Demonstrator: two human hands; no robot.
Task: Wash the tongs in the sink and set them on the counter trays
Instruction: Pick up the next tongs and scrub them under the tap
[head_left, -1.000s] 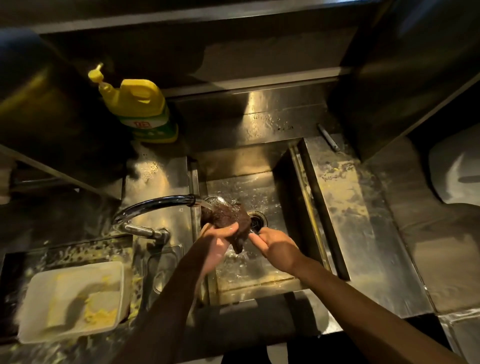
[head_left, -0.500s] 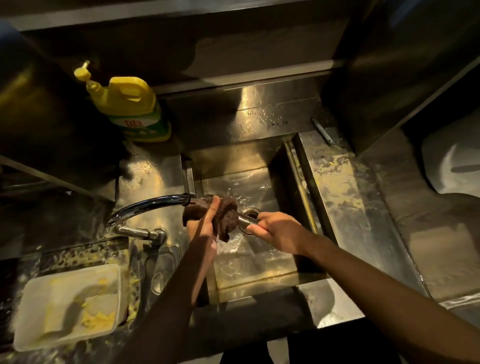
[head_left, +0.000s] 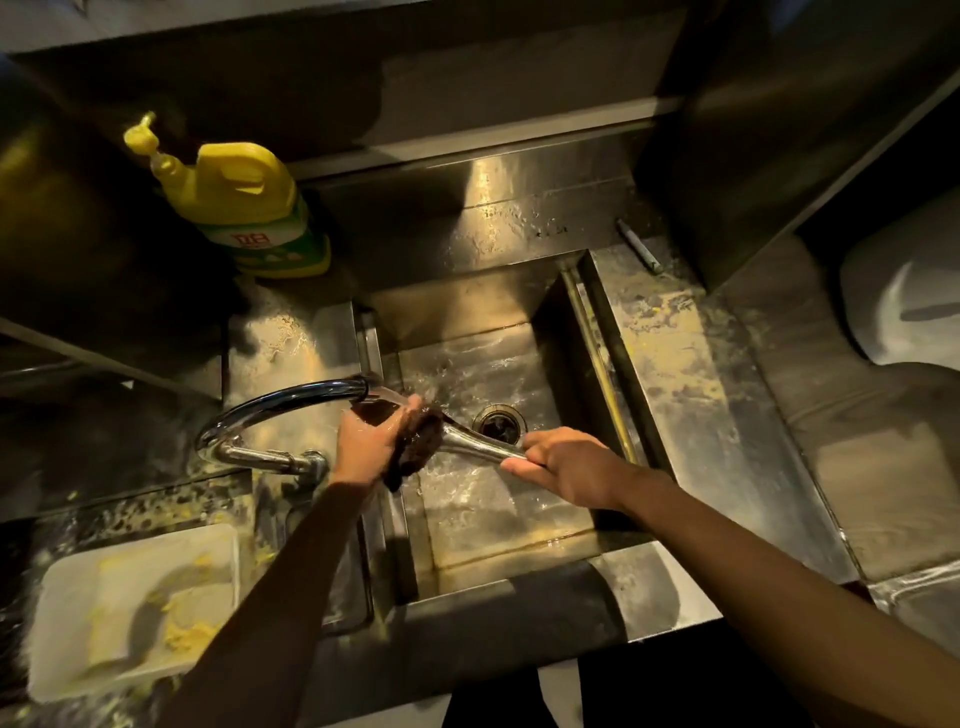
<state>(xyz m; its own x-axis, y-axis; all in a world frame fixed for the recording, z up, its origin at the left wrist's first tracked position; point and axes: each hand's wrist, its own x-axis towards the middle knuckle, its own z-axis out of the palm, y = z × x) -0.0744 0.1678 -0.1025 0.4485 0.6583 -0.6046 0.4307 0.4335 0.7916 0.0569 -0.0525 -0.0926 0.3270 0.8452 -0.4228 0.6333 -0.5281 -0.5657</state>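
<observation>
Shiny metal tongs (head_left: 475, 442) lie nearly level over the steel sink (head_left: 597, 374). My right hand (head_left: 563, 465) grips their handle end above the wet basin floor. My left hand (head_left: 371, 441) holds a dark brown scrubbing sponge (head_left: 415, 449) wrapped around the tongs' far end, just under the curved chrome tap (head_left: 275, 410), whose running water falls onto that hand. The tongs' tips are hidden inside the sponge. The drain (head_left: 501, 423) shows just behind the tongs.
A yellow detergent bottle (head_left: 244, 208) stands at the back left. A white tray (head_left: 130, 608) with yellow residue sits on the messy left counter. A small metal rod (head_left: 639, 253) lies behind the sink. The right counter (head_left: 691, 374) is smeared with yellow.
The sponge has slid left toward the tongs' tip, baring more of the metal shaft. My right hand has drawn back to the right along the handle. Water keeps running.
</observation>
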